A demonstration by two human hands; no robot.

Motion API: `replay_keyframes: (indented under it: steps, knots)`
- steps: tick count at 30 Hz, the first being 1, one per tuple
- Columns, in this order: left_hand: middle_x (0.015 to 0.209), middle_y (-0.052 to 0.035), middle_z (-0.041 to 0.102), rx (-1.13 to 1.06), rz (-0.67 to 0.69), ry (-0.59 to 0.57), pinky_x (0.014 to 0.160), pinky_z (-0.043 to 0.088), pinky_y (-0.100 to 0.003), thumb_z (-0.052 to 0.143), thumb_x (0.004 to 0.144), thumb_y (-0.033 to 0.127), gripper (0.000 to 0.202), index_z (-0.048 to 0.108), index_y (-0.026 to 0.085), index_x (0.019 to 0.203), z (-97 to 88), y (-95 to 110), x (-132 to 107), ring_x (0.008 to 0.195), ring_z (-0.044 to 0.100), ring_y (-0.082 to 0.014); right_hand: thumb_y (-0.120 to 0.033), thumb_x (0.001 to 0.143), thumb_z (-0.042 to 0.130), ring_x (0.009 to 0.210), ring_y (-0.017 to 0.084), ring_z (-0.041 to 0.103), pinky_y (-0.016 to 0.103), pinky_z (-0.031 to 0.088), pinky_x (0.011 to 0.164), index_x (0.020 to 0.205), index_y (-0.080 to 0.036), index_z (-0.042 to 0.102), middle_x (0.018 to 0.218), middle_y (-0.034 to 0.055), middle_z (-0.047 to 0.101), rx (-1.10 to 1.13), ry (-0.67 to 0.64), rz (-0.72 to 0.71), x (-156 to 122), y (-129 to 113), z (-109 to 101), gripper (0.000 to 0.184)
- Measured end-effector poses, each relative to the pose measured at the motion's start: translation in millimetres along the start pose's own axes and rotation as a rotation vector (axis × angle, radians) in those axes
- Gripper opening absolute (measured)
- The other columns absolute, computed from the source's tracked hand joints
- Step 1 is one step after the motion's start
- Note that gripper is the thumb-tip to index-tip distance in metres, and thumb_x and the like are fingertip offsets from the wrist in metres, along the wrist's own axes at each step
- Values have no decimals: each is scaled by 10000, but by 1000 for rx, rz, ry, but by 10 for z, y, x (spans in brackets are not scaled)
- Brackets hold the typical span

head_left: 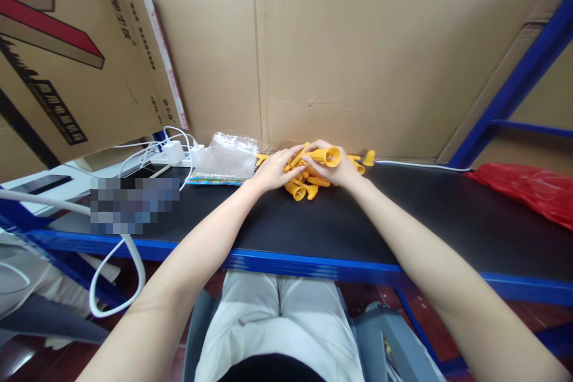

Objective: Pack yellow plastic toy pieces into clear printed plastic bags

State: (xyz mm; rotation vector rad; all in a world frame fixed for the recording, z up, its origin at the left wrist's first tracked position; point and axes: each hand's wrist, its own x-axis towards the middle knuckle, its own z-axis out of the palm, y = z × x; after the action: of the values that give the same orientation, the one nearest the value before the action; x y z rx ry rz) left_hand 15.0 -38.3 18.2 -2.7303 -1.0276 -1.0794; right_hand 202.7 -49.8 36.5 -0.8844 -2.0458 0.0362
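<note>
A pile of several small yellow plastic horn-shaped pieces (306,186) lies on the black table top (286,227), near the cardboard back wall. My right hand (336,168) is closed around one larger yellow horn piece (326,156), its round open end facing the camera. My left hand (276,168) rests on the pile from the left, fingers curled onto the yellow pieces and touching the held one. One more yellow piece (369,158) lies apart to the right of the pile.
A clear plastic bag (227,156) lies left of the pile, beside white chargers and cables (178,152). A red plastic bag (528,188) sits at the right. Cardboard sheets (358,54) wall the back, a printed carton (67,59) leans at left. The table has a blue front edge (313,265).
</note>
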Motion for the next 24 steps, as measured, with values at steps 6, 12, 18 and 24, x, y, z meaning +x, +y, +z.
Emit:
replay_keyframes:
  steps: [6,12,18,24]
  knots:
    - [1189,-68,568,-60,53,-27,877,422,-302,456,826,340,451,439,190,1250,8,-30,-28,1053,546,-208,-432,753,583,853,167,597,315,464,791,912,-200,591,914,35,642,361,-137,-27,4,-6,97,281]
    - [876,-38,656,-22,-16,-50,666,436,-252,443,822,403,353,551,188,1080,-15,24,-21,772,610,-173,-452,700,631,840,181,609,335,480,790,895,-190,629,909,47,653,362,-185,29,-1,-18,26,326]
    - [663,-6,616,182,-171,111,577,391,-229,458,804,410,313,585,210,1008,-16,-55,9,612,575,-145,-483,683,638,727,174,610,339,501,710,889,-163,639,821,60,659,491,-94,188,15,-7,-25,381]
    - [797,-38,646,297,-273,189,626,404,-241,478,808,335,303,573,211,1067,-89,-148,9,686,586,-152,-522,667,638,652,141,589,314,489,656,890,-163,601,821,46,639,517,-60,250,38,64,-50,424]
